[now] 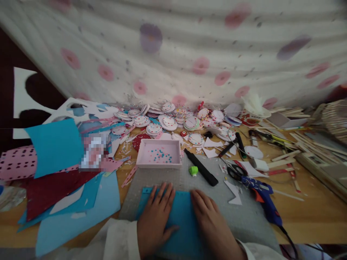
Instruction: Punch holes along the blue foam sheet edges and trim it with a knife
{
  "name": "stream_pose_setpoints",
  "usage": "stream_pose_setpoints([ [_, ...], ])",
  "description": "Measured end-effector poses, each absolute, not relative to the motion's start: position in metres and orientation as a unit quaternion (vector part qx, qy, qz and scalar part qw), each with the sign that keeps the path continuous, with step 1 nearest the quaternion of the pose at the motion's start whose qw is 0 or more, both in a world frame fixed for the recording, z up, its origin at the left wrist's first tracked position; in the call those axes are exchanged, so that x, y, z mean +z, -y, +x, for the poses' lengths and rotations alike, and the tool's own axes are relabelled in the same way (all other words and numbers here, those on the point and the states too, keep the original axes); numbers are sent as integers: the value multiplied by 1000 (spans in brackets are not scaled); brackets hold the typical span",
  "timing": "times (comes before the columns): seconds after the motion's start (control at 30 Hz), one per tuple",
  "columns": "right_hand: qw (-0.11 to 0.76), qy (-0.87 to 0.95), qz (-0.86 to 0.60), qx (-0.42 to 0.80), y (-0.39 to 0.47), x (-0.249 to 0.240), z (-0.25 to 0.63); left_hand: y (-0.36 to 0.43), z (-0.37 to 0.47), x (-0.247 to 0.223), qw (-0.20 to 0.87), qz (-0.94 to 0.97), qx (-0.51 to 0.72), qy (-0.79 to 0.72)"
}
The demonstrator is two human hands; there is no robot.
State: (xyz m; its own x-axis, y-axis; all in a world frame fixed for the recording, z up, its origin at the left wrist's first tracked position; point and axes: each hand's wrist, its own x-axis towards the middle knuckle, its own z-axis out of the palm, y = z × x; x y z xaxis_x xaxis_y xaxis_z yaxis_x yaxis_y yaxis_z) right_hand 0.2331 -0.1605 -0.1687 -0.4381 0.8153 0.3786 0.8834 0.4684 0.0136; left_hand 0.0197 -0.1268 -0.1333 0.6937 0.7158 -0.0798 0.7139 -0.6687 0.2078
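Observation:
A blue sheet (182,213) lies on the grey cutting mat (244,216) at the front middle. My left hand (156,220) rests flat on the sheet's left part, its fingers spread and pointing away from me. On the right edge of the sheet lies my right hand (213,224), its fingers stretched out side by side and slightly blurred. Just beyond the sheet is a shallow pink tray (158,165) with small blue and pink dots inside. A black tool (202,169) and a small green object (193,170) lie on the mat behind my right hand.
Coloured sheets (58,148) are piled at the left. Several decorated white discs (168,122) are heaped along the back, before a flowered curtain (173,54). At the right lie black scissors (236,172), a blue glue gun (267,202) with a cord, and wooden sticks (320,155).

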Motion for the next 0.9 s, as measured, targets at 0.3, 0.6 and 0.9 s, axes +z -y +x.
stream_pose_setpoints([
  [0.3,233,812,-535,-20,117,-147,253,86,-15,-141,212,940,-4,-266],
  [0.6,309,796,-520,28,63,-147,270,30,-36,-112,208,967,-65,-130],
  [0.9,362,736,-572,1,51,-156,307,74,-38,-134,164,950,4,-266],
])
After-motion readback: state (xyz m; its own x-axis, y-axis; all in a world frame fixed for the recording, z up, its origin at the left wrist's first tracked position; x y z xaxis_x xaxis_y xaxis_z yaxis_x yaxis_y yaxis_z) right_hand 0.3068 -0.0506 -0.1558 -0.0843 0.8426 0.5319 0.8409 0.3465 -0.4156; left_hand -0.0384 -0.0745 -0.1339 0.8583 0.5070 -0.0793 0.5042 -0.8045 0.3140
